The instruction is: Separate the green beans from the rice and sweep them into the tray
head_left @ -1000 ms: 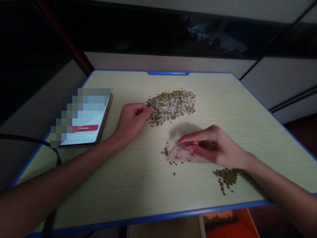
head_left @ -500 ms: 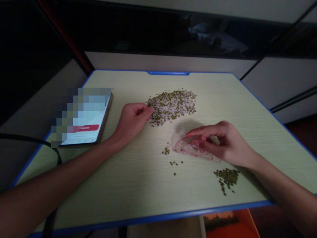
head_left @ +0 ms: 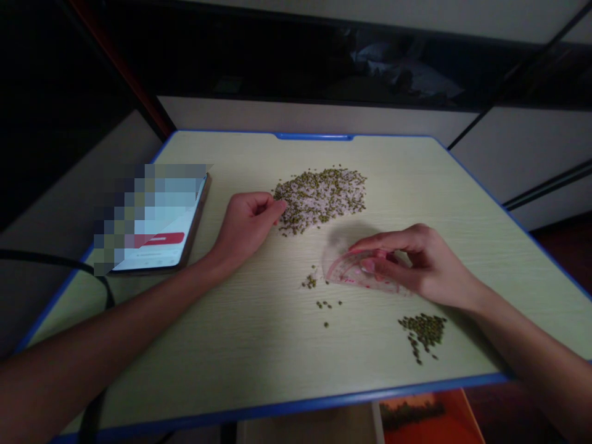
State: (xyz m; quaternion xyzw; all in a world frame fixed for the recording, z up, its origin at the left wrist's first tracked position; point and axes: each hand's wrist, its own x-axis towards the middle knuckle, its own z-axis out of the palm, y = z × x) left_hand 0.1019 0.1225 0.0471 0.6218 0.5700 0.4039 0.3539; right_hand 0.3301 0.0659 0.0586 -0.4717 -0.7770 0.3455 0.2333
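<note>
My right hand pinches a clear protractor with pink markings, held tilted just above the table. Beside its left end lie a few green beans with some white grains, and several single beans are scattered nearer to me. My left hand rests closed at the left edge of a large mixed pile of green beans and white grains; whether its fingertips hold anything is hidden. A smaller pile of green beans only sits near the front right, below my right wrist.
The pale table has a blue rim. At its left stands a lit tablet or phone, partly blurred out, with a black cable beside it. Under the front edge is an orange picture-covered item. Dark glossy panels rise behind.
The protractor has shifted very slightly to the right and tilted a little in my right hand. My left hand and the piles look the same.
</note>
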